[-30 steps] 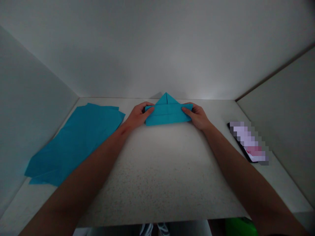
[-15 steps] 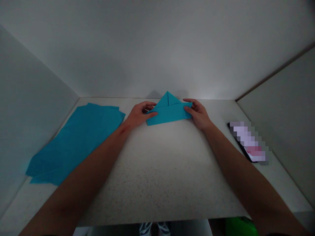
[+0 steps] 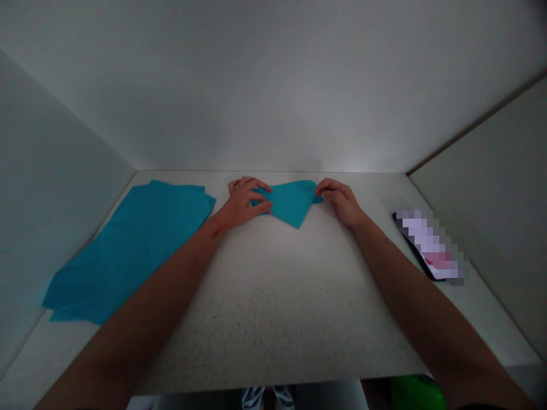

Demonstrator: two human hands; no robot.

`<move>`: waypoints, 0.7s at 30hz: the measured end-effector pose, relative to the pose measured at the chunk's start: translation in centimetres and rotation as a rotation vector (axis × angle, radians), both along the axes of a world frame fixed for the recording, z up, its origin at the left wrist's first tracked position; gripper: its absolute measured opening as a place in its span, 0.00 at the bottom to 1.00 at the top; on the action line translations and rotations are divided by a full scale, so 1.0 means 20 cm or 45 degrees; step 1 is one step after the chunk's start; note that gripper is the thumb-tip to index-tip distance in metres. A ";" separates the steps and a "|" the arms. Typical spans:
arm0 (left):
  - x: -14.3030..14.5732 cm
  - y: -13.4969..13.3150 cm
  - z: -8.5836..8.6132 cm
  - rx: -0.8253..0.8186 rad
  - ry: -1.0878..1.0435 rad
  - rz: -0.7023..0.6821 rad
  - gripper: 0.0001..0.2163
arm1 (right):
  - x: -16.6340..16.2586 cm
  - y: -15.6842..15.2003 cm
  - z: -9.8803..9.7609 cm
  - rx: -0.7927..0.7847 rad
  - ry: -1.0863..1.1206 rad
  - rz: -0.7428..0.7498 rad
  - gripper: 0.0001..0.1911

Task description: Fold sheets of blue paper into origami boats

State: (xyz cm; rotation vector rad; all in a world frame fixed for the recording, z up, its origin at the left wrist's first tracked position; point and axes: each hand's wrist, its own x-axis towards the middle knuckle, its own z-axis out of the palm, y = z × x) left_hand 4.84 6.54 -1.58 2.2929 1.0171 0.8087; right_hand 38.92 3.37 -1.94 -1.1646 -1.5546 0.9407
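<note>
A folded blue paper piece (image 3: 289,202) lies near the back of the speckled white table (image 3: 273,307), its point now aimed toward me. My left hand (image 3: 241,204) pinches its left corner between thumb and fingers. My right hand (image 3: 341,200) grips its right corner. Both forearms reach in from the near edge.
A stack of flat blue paper sheets (image 3: 132,245) lies at the left of the table. A phone (image 3: 427,245) rests at the right. Pale walls close in the back and both sides. Something green (image 3: 416,393) shows below the table's near edge.
The folded paper has been turned over between my hands: its point faced the back wall and now faces me. Both hands stayed on its corners.
</note>
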 end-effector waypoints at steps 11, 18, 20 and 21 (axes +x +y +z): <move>0.07 -0.05 0.00 0.089 0.407 0.500 0.33 | -0.09 -0.04 -0.01 0.267 -0.969 0.067 0.15; 0.06 -0.01 -0.03 0.061 0.269 0.497 0.27 | -0.08 -0.05 -0.01 0.309 -0.937 0.089 0.27; 0.05 0.01 -0.04 0.043 0.210 0.486 0.24 | -0.07 -0.04 -0.02 0.314 -0.930 0.069 0.36; 0.05 0.02 -0.04 0.025 0.173 0.477 0.22 | -0.07 -0.04 -0.03 0.315 -0.922 0.052 0.41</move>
